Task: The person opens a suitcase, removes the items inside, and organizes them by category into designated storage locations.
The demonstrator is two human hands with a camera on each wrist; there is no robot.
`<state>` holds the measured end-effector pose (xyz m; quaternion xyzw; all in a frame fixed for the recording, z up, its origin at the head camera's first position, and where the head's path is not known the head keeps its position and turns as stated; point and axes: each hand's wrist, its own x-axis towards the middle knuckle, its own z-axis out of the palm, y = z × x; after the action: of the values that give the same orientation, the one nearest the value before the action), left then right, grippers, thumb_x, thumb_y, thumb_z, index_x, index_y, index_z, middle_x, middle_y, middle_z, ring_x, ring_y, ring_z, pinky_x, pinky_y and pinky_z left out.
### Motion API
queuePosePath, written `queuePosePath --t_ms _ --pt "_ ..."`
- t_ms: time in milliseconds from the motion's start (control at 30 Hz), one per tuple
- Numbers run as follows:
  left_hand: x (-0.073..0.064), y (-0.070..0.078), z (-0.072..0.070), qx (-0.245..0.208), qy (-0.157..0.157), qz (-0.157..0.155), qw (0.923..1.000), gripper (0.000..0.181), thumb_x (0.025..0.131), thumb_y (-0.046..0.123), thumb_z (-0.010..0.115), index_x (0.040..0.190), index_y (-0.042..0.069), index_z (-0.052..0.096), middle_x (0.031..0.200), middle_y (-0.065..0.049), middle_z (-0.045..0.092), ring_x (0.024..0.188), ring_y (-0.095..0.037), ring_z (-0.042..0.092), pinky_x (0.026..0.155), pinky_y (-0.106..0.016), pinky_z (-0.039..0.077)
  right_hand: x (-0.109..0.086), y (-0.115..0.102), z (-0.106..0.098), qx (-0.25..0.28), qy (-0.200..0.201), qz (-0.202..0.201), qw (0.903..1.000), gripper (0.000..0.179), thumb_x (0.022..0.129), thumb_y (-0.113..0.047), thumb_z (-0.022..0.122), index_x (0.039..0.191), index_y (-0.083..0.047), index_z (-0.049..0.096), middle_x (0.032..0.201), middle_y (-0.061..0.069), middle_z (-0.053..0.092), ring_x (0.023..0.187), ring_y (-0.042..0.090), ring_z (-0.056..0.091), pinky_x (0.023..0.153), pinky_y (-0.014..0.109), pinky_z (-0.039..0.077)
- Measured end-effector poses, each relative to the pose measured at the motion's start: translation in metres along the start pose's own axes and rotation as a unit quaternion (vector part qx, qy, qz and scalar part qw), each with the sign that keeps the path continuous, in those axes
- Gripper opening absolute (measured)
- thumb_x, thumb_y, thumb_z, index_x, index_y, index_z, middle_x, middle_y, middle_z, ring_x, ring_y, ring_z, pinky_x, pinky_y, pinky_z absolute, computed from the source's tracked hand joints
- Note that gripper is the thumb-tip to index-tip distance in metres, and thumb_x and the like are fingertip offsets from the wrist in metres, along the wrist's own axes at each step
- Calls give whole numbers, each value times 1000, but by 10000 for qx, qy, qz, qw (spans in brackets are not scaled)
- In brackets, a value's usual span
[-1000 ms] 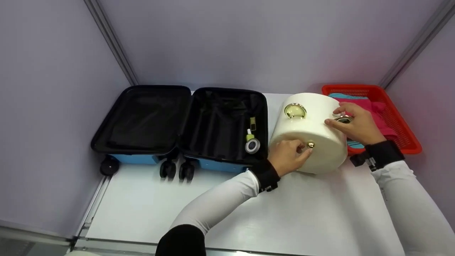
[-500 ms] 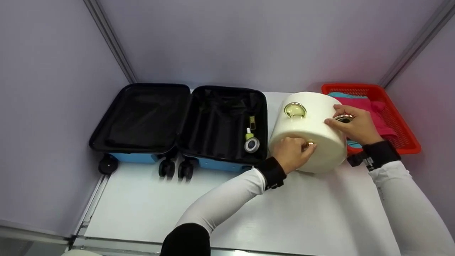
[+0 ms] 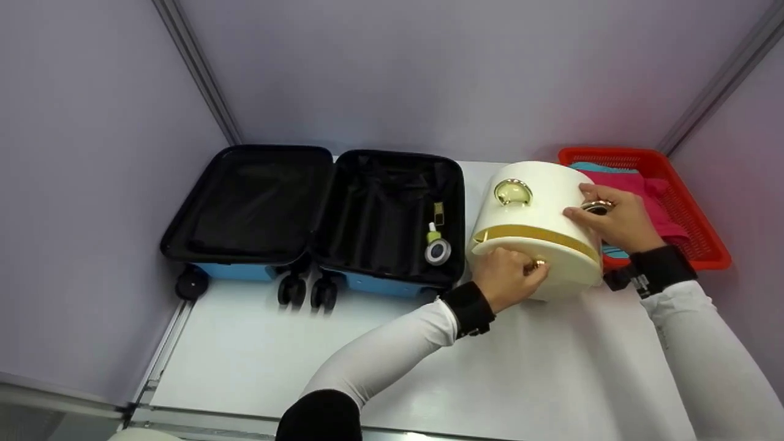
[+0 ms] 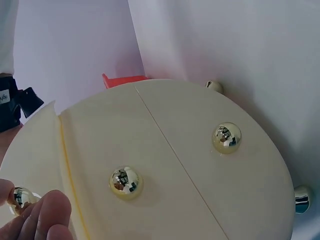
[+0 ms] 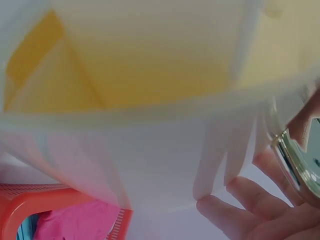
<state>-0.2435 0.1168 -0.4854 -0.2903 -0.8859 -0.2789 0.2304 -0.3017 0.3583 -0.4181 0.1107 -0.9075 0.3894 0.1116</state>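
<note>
A cream-white rounded box [image 3: 554,193] with gold handles and knobs stands right of the suitcase. My left hand [image 3: 505,278] pinches the gold knob [image 4: 21,196] of its top front panel [image 3: 566,269]. That panel stands out from the body, showing a golden-yellow interior [image 5: 150,85] in the right wrist view. Two more knobs [image 4: 126,181] sit on the panels below. My right hand [image 3: 621,217] rests on the box top, thumb and fingers on either side of a gold handle [image 3: 597,207]. Its fingertips [image 5: 205,204] press on the white wall. The other handle [image 3: 513,193] is untouched.
An open suitcase [image 3: 321,251], black inside with blue sides, lies at left. In its right half are a round silver-rimmed item [image 3: 437,252], a small yellow-green bottle [image 3: 433,234] and a gold-framed piece [image 3: 438,213]. Behind my right hand, a red basket [image 3: 704,233] holds pink and blue cloths [image 3: 625,180].
My left hand has closed its fingers on the gold knob and drawn the top front panel outward, opening a gap with a gold edge. My right hand has stayed on the box.
</note>
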Motion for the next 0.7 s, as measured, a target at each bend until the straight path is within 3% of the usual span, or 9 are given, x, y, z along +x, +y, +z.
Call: queuePosePath --t_ms 100,267,333,500,600,700 --pt "-8 2 -3 80 -1 68 9999 50 99 36 74 53 19 63 50 10 56 51 -6 59 49 -18 27 0 -1 -2 -84 -189 38 9998 49 94 -18 88 133 7 72 139 35 67 100 -6 57 72 1 48" --pt "-21 7 -10 231 5 218 9995 52 99 42 75 53 22 63 50 10 58 53 -8 64 47 -22 38 1 -3 -6 -248 -434 34 9987 35 96 -22 86 114 5 74 146 33 63 125 38 61 72 0 45" --pt "-26 9 -13 290 34 290 9992 53 99 44 75 53 22 63 50 9 60 54 -9 66 49 -25 44 1 -4 -7 -269 -471 20 9985 37 96 -22 86 118 6 74 147 34 63 129 48 58 72 -2 44" --pt "-36 12 -18 428 139 447 9980 53 100 45 75 53 23 60 51 10 59 55 -9 67 52 -28 48 -1 -6 -8 -309 -458 -75 9984 56 95 -21 87 140 7 68 140 38 64 124 52 59 74 -4 42" --pt "-42 13 -21 422 180 551 9974 53 99 44 75 53 23 59 50 10 57 53 -9 65 50 -28 47 -3 -7 -8 -359 -377 -188 9985 46 94 -18 88 128 9 72 137 38 66 125 52 61 75 -4 41" --pt "-47 13 -24 454 180 666 9966 53 99 43 75 53 22 56 49 10 55 50 -7 61 48 -27 44 -5 -8 -6 -385 -242 -327 9984 34 93 -16 89 111 9 73 132 36 70 121 43 64 76 -4 42"
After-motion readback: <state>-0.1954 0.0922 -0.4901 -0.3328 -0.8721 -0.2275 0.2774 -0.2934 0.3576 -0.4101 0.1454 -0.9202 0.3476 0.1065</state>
